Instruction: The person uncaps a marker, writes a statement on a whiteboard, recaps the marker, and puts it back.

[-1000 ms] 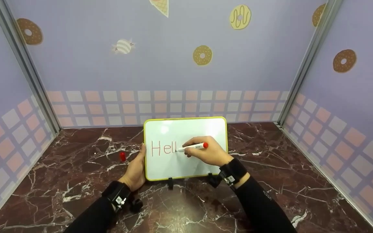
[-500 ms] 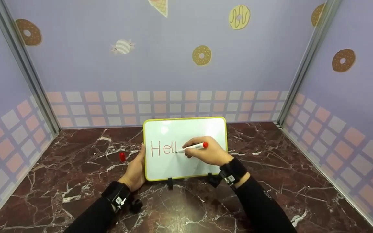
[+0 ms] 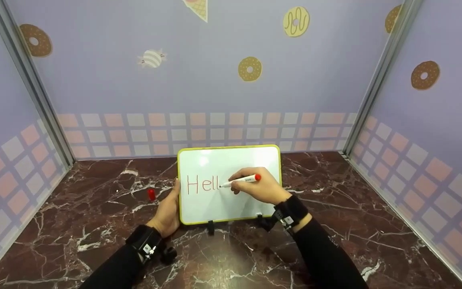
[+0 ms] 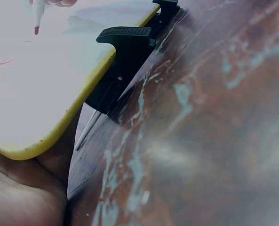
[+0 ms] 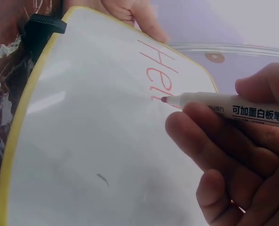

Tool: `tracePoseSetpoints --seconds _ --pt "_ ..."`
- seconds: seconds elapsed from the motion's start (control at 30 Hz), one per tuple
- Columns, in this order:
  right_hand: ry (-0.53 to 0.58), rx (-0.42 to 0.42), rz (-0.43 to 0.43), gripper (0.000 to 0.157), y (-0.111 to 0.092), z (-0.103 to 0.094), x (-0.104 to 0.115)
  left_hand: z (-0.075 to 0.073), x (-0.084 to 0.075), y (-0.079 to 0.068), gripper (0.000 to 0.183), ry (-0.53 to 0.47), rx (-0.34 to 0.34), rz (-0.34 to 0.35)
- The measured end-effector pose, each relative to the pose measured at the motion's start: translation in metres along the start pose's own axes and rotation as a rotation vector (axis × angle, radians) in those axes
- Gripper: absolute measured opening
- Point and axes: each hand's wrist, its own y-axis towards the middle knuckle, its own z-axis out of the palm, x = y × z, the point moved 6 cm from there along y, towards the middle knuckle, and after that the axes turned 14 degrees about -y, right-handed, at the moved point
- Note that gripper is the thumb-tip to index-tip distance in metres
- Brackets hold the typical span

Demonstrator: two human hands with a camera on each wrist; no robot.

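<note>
Well, furthest left among the loose things, a small red cap sits on the dark marbled table, near the left edge of the whiteboard but apart from it. Between the cap and the whiteboard comes the left hand, its thumb along the board's left edge and its palm behind, so that it grips that side; how its other fingers lie behind the board I cannot tell. The yellow-rimmed whiteboard itself stands on the table, its lower edge caught by two black clips. Red letters reading "Hell" run across the board's left half. Just right of the last letter is the tip of a white marker with a red end, in front of the board; whether the tip touches the surface I cannot tell. Over the right half of the whiteboard, the right hand pinches the marker between thumb and fingers, and a black wristband lies beyond the lower right corner.
</note>
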Motion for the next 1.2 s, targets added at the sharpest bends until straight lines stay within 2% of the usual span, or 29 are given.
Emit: tracePoseSetpoints --seconds 0.33,0.7,1.2 --pt "-0.018 -0.053 -0.01 0.017 -0.0002 -0.0075 -0.0041 -0.0007 -0.0002 0.0012 0.078 0.002 -0.014 0.009" --pt "0.001 -0.063 -0.005 0.018 0.0006 -0.0083 -0.0058 0.0016 -0.0001 0.0003 0.078 0.0 0.034 -0.005" --pt "-0.009 -0.066 -0.006 0.018 0.0005 -0.0095 -0.0048 0.001 -0.0005 -0.0001 0.077 0.008 0.005 0.0"
